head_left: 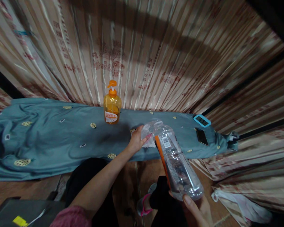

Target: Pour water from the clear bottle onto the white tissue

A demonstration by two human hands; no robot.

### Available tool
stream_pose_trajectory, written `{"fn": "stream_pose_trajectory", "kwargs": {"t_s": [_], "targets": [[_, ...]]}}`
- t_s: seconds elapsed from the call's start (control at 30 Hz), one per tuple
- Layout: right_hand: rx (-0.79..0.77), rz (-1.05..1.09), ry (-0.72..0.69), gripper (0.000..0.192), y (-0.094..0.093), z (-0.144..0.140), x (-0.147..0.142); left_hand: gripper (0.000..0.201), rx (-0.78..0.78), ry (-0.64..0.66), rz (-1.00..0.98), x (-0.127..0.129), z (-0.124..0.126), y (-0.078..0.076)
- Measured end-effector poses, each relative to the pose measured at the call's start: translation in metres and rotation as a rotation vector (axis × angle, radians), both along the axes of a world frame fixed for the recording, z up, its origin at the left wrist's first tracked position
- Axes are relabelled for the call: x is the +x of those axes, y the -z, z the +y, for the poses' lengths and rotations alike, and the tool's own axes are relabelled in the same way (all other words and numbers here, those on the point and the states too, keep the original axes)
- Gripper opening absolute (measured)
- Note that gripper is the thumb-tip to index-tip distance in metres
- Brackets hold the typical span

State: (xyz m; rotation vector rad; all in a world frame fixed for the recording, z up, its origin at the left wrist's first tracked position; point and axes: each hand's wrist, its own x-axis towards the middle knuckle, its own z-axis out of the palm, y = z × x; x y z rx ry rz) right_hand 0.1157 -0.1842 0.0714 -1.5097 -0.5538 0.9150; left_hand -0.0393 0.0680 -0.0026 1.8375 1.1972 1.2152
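Nearest, at lower right, the right hand (198, 211) grips the base of a clear plastic bottle (177, 160), tilted up-frame. Judged light, thin-walled, slippery; hold mid-body by the label. Centre frame, the left hand (138, 140) pinches its neck. The cap is indistinct. Farther, a soap dispenser (112, 105) stands on the cloth-covered surface (49, 138).

The clear plastic bottle (177, 160) was empty and lay tilted, its base low and near the camera and its neck pointing up and away over the edge of the blue cloth. It carried an orange label strip with a white barcode patch.
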Motion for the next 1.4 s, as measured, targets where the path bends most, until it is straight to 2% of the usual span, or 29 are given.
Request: {"fn": "stream_pose_trajectory", "kwargs": {"t_s": [0.17, 0.27, 0.47, 0.57, 0.97, 1.17, 1.4], "targets": [[-0.011, -0.03, -0.021, 0.076, 0.012, -0.002, 0.007, 0.052, -0.008, 0.0, 0.003, 0.0, 0.0, 0.001], [0.007, 0.009, -0.021, 0.077, 0.016, -0.003, 0.008, 0.051, -0.028, -0.008, -0.007, 0.0, 0.0, -0.001], [0.011, 0.005, 0.001, 0.072, 0.006, 0.0, -0.001, 0.048, -0.03, 0.009, -0.005, -0.001, -0.001, -0.006], [-0.006, -0.021, 0.038, 0.076, 0.002, 0.002, -0.004, 0.046, -0.017, 0.015, -0.011, -0.002, -0.001, -0.005], [-0.014, -0.006, 0.011, 0.074, 0.005, 0.004, -0.003, 0.043, -0.074, -0.017, -0.086, 0.002, -0.004, -0.008], [-0.026, -0.049, 0.004, 0.074, 0.007, 0.005, 0.003, 0.038, -0.093, -0.024, -0.049, 0.002, -0.005, -0.014], [-0.05, -0.067, 0.008, 0.083, -0.002, 0.008, 0.0, 0.039, -0.082, -0.051, 0.051, 0.002, -0.003, -0.015]]}}
